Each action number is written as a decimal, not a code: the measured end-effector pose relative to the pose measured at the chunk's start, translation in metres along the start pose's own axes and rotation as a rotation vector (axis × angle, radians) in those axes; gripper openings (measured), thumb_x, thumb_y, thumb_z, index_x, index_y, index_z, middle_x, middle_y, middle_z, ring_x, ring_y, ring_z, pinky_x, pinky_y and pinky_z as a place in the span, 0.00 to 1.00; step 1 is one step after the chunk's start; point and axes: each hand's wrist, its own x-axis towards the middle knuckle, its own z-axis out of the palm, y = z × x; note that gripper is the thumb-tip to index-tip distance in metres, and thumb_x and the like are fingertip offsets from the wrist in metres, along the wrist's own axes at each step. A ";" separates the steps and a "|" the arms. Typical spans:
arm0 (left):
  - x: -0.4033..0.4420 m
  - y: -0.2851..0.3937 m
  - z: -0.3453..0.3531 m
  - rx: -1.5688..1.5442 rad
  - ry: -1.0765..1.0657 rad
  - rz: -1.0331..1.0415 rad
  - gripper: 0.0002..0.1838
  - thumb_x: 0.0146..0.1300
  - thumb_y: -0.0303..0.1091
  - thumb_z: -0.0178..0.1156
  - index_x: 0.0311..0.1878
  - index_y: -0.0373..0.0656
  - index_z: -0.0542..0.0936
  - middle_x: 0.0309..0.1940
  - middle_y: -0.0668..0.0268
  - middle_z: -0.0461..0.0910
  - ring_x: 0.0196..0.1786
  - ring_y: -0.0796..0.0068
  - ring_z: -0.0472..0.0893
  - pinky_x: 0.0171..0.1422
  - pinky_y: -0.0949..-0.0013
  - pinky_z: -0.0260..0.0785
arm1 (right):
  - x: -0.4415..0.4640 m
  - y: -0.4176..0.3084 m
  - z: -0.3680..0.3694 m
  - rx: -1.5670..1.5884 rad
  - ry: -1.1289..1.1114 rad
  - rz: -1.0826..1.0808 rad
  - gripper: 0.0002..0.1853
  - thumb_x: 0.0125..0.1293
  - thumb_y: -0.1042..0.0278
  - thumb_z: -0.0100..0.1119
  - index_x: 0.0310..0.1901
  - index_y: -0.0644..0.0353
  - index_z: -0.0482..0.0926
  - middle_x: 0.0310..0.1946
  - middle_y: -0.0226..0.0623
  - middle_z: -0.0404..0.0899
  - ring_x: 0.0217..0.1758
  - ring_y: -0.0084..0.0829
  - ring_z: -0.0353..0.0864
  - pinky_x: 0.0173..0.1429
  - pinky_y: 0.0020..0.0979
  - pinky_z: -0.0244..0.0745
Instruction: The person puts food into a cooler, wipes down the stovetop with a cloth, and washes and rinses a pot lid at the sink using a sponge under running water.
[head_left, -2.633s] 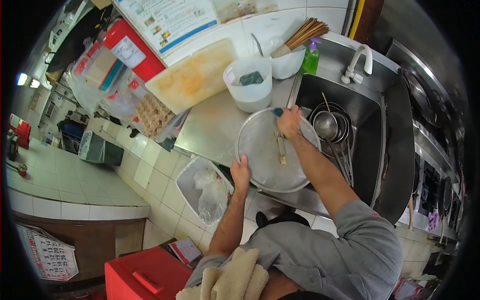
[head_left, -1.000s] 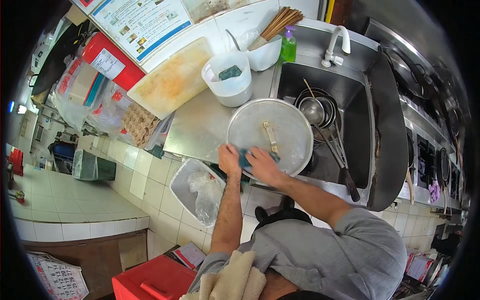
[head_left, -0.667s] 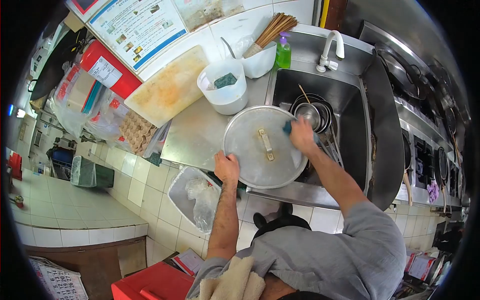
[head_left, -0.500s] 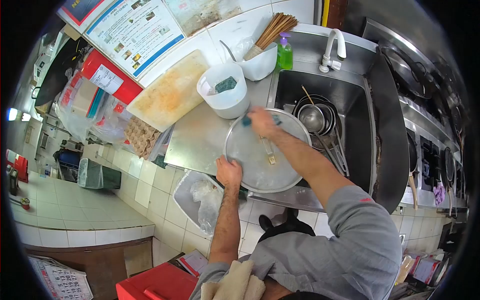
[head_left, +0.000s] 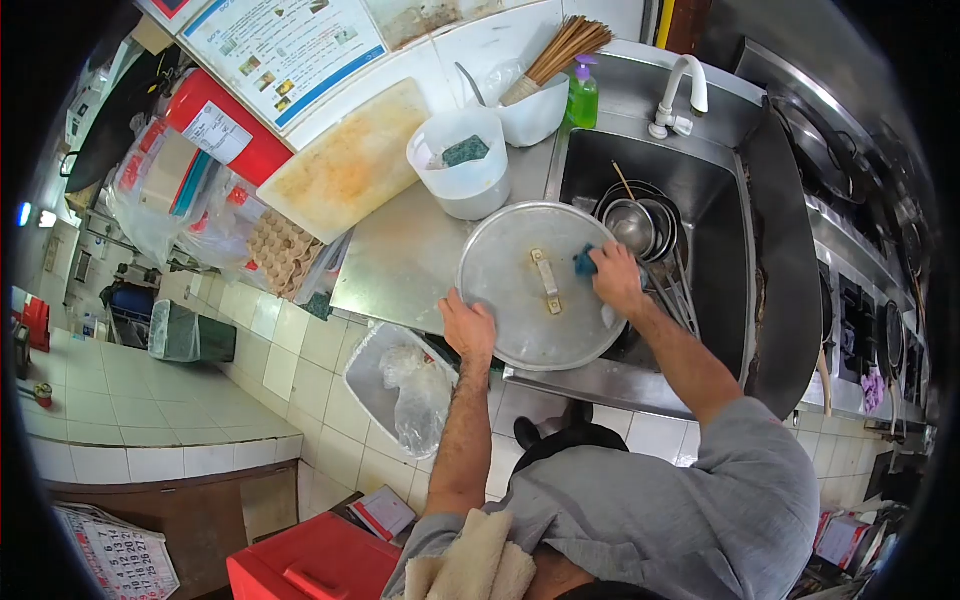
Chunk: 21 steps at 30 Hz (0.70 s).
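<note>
A large round metal lid (head_left: 500, 270) with a strap handle (head_left: 546, 280) in its middle lies partly on the steel counter and partly over the sink edge. My left hand (head_left: 468, 326) grips the lid's left rim. In my right hand (head_left: 618, 278) is a blue-green scouring pad (head_left: 585, 260), pressed on the lid's right side near the rim. Beyond the lid stands a white plastic tub (head_left: 460, 190) with a dark green scouring pad (head_left: 466, 151) in it. Several metal bowls (head_left: 632, 228) and long-handled utensils sit in the sink just right of the lid.
The dark sink basin (head_left: 715, 220) has a white faucet (head_left: 680, 95) behind it. A green soap bottle (head_left: 583, 98), a stick brush (head_left: 555, 60) and a stained cutting board (head_left: 350, 160) stand along the wall. A lined bin (head_left: 365, 400) is below the counter.
My right hand has swept the scouring pad from the lid's far edge to its right side. My left hand stays at the left rim. The view has shifted slightly.
</note>
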 end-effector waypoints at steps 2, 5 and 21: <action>-0.001 -0.004 0.003 -0.026 0.027 0.008 0.22 0.52 0.30 0.51 0.52 0.37 0.66 0.43 0.52 0.69 0.45 0.49 0.73 0.45 0.52 0.68 | -0.024 -0.007 -0.005 0.155 -0.116 -0.080 0.19 0.44 0.76 0.56 0.43 0.55 0.77 0.40 0.39 0.70 0.48 0.43 0.68 0.53 0.40 0.64; -0.002 -0.006 0.004 -0.040 0.050 0.041 0.21 0.53 0.30 0.51 0.52 0.37 0.67 0.43 0.52 0.69 0.45 0.48 0.73 0.45 0.52 0.67 | -0.032 -0.023 0.005 0.332 -0.074 -0.205 0.21 0.42 0.78 0.57 0.43 0.55 0.77 0.41 0.39 0.71 0.51 0.43 0.67 0.53 0.40 0.65; -0.001 -0.013 0.006 -0.173 0.073 -0.004 0.18 0.59 0.33 0.49 0.51 0.34 0.70 0.44 0.52 0.72 0.47 0.50 0.73 0.49 0.54 0.66 | -0.075 -0.055 -0.004 0.407 -0.248 -0.442 0.18 0.42 0.76 0.57 0.39 0.51 0.79 0.41 0.38 0.72 0.49 0.42 0.69 0.53 0.40 0.65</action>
